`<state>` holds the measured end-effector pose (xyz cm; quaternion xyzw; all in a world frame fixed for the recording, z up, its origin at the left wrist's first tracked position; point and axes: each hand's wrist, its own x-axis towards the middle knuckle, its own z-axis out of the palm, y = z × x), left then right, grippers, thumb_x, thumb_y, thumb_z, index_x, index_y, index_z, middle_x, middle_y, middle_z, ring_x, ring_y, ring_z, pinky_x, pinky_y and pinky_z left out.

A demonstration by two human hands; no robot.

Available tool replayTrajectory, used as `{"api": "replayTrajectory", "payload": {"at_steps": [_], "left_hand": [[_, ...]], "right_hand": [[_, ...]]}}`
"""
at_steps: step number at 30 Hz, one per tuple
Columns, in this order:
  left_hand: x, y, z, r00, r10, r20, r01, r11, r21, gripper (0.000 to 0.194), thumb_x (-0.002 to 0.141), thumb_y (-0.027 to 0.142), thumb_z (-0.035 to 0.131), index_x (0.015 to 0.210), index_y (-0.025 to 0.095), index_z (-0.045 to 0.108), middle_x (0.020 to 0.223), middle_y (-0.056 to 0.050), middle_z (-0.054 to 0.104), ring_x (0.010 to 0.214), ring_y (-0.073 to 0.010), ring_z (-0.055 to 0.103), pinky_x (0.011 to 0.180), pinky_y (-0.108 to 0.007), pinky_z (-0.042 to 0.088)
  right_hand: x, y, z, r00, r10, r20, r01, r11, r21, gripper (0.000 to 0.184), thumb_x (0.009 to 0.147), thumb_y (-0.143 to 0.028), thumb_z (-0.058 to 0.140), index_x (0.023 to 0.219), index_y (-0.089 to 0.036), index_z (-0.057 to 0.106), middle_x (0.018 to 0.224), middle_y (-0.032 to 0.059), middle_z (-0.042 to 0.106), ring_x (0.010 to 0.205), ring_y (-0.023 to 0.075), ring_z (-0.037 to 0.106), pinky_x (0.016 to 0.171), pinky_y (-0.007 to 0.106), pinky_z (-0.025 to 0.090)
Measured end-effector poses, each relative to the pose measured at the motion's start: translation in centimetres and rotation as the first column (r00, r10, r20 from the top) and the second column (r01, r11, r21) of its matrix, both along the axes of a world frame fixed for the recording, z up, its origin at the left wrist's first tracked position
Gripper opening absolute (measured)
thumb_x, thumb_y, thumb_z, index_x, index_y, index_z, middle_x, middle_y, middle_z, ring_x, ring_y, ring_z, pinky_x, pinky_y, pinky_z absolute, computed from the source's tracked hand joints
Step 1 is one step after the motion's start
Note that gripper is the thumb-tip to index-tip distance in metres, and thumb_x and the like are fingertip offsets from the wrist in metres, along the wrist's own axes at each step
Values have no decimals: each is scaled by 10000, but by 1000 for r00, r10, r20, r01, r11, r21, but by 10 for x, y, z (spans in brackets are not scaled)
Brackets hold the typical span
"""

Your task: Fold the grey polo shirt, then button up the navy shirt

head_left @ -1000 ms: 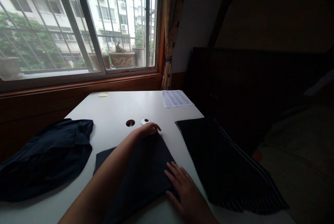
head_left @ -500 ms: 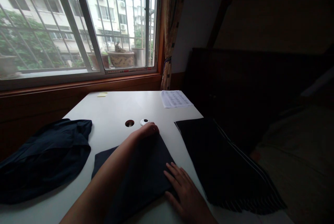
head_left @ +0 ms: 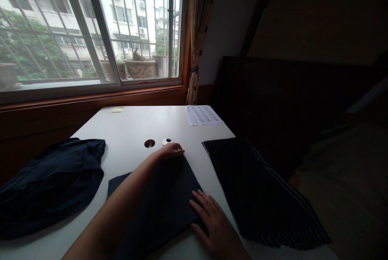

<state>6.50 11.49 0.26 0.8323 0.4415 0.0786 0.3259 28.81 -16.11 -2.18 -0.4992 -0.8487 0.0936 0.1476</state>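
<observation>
A folded dark navy cloth [head_left: 169, 199] lies on the white table in front of me. My left hand [head_left: 171, 151] reaches across to its far corner, fingers curled and closed on the fabric there. That forearm covers part of the cloth's left side. At the cloth's right edge rests my right hand [head_left: 209, 217], its fingers stretched out and spread, with the fingertips touching the fabric. Whether the cloth is a garment I cannot tell.
A crumpled navy garment [head_left: 57, 183] lies at the left. Right of my hands is a stack of folded dark cloth with pale edging [head_left: 257, 187]. Farther back are printed sheets [head_left: 203, 115], a yellow note [head_left: 117, 109], a table hole [head_left: 149, 144] and its white ring cover [head_left: 167, 141].
My left hand's fingers have shifted slightly at the far corner of the cloth. The right hand stays in nearly the same place. The view has drifted a little.
</observation>
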Motion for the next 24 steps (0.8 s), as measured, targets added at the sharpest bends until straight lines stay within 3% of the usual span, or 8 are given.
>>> {"api": "replayTrajectory", "payload": {"at_steps": [4, 8, 14, 18, 24], "left_hand": [[-21, -4, 5, 999, -37, -16, 36, 997, -61, 336, 973, 351, 615, 1247, 158, 594, 1236, -100, 622, 1044, -232, 645, 882, -437, 567], [-48, -13, 6, 999, 18, -32, -20, 998, -55, 343, 973, 352, 613, 1254, 156, 587, 1226, -99, 621, 1032, -230, 645, 876, -439, 565], [-97, -45, 14, 997, 72, -4, -73, 995, -74, 542, 845, 489, 688, 1278, 189, 559, 1037, -60, 690, 895, -209, 651, 813, -324, 509], [-126, -67, 24, 996, 84, 10, -82, 989, -125, 537, 783, 574, 685, 1187, 226, 625, 1023, -47, 710, 912, -227, 662, 776, -294, 493], [-141, -82, 22, 983, 182, 36, -175, 974, -145, 496, 768, 608, 658, 1072, 216, 669, 1034, -56, 719, 933, -246, 673, 774, -300, 503]], "right_hand": [[0, 1, 0, 1000, -4, -7, 4, 1000, 1, 533, 1013, -428, 486, 1528, -324, 395, 1623, 11, 325, 1483, 276, 325, 1210, 494, 334], [0, 1, -1, 1000, -5, -31, 5, 1000, 3, 527, 1004, -420, 507, 1515, -334, 413, 1613, 6, 350, 1478, 271, 337, 1208, 496, 338], [5, 0, -2, 996, 12, -84, -13, 1000, -16, 552, 962, -383, 585, 1494, -343, 445, 1590, 12, 394, 1465, 284, 358, 1195, 500, 357], [10, 2, 1, 996, 13, -91, -14, 1000, -16, 542, 925, -339, 633, 1452, -336, 507, 1553, 23, 451, 1440, 283, 397, 1166, 467, 406], [16, 7, 9, 1000, 12, -17, -11, 997, 82, 539, 863, -222, 666, 1386, -313, 569, 1504, 31, 506, 1407, 281, 427, 1130, 463, 439]]}}
